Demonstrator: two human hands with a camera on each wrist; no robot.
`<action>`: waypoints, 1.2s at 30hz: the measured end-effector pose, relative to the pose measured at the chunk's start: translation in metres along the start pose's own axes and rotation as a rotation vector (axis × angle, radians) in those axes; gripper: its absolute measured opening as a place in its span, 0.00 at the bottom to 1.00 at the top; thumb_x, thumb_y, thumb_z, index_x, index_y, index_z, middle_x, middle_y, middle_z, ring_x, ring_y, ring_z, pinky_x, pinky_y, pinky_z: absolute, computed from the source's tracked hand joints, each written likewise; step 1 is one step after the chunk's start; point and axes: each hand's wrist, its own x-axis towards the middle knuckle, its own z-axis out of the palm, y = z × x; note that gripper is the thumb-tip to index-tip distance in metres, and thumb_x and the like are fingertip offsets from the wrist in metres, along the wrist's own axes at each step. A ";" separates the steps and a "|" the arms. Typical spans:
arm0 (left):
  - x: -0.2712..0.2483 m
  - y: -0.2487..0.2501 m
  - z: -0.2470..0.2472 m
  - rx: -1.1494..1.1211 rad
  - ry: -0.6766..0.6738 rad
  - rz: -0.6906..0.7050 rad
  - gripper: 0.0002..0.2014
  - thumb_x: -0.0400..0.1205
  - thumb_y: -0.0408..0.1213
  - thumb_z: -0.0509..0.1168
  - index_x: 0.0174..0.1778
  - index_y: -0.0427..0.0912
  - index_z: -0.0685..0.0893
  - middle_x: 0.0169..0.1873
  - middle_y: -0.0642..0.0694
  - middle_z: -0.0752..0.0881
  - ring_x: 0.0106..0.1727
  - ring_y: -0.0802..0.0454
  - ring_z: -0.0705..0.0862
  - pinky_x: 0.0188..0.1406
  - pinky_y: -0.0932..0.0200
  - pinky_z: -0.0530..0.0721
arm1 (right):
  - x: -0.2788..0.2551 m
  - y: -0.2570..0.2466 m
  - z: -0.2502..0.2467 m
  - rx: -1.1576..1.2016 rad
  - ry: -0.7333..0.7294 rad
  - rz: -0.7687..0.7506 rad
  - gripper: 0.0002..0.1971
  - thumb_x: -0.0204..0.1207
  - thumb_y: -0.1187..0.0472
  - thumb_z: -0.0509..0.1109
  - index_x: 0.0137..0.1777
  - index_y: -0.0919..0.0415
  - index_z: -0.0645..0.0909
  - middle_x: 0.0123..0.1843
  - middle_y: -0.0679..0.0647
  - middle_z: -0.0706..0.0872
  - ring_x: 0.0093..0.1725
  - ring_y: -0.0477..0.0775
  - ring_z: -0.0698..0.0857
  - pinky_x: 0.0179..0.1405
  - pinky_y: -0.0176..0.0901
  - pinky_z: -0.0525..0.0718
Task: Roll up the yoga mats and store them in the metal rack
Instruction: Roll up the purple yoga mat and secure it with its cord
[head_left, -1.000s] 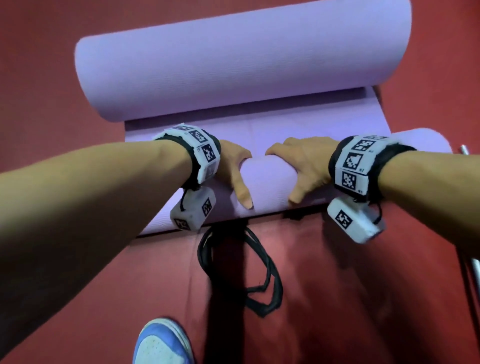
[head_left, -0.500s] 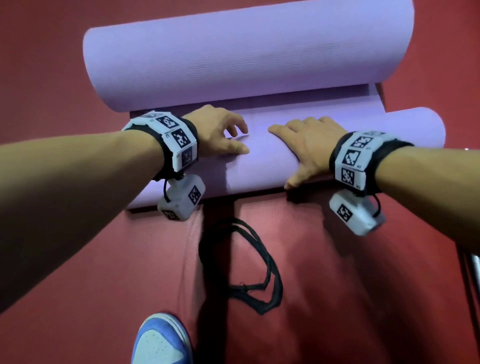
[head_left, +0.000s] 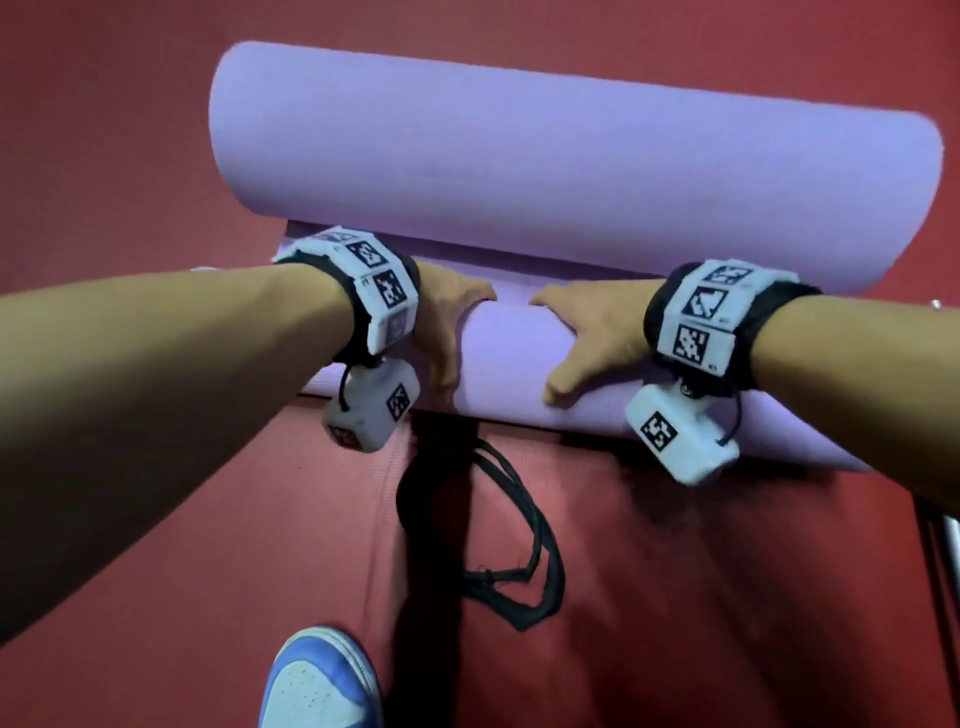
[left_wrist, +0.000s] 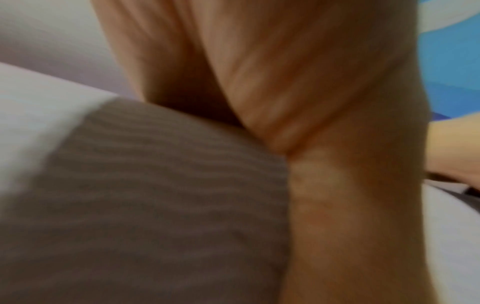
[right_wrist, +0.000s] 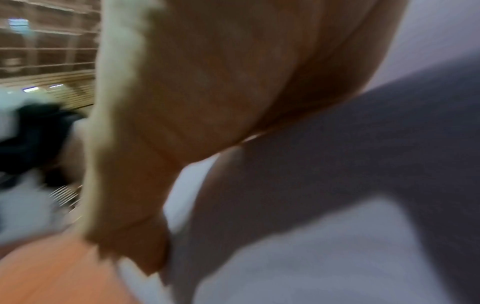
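The purple yoga mat (head_left: 514, 364) lies on the red floor (head_left: 156, 571), curled at both ends; left hand (head_left: 449, 332) and right hand (head_left: 592, 338) clasp the near roll mid-length, fingers hooked over its crest; judged soft, light, grippy, best held centrally.

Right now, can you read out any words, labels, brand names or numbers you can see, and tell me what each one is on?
None can be read.
Left wristband: square black-and-white coded markers only, no letters.
Right wristband: the same kind of markers; tiny print beside them is too small to read.
Mat: plain purple, no print in view.
Shoe: no logo or text shows.
Both wrist views are too blurred for any text.
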 end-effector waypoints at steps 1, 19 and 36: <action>0.002 0.001 -0.003 -0.016 -0.017 0.008 0.49 0.62 0.37 0.85 0.78 0.53 0.69 0.64 0.53 0.80 0.59 0.56 0.78 0.59 0.59 0.80 | 0.000 -0.004 0.006 -0.075 0.076 -0.023 0.54 0.53 0.29 0.79 0.78 0.49 0.62 0.69 0.55 0.77 0.66 0.61 0.78 0.65 0.57 0.78; -0.002 -0.001 0.041 0.426 0.778 0.314 0.48 0.65 0.72 0.56 0.77 0.43 0.66 0.67 0.35 0.76 0.63 0.34 0.77 0.57 0.36 0.71 | 0.017 0.014 -0.002 -0.021 0.339 0.087 0.61 0.47 0.25 0.78 0.81 0.45 0.59 0.75 0.54 0.70 0.74 0.63 0.68 0.70 0.61 0.67; 0.019 0.020 -0.007 -0.065 -0.057 0.163 0.40 0.44 0.57 0.87 0.48 0.41 0.88 0.45 0.42 0.92 0.47 0.39 0.90 0.49 0.41 0.90 | -0.001 0.031 -0.024 0.074 -0.042 0.115 0.54 0.36 0.27 0.79 0.68 0.40 0.71 0.60 0.44 0.83 0.57 0.52 0.84 0.64 0.55 0.82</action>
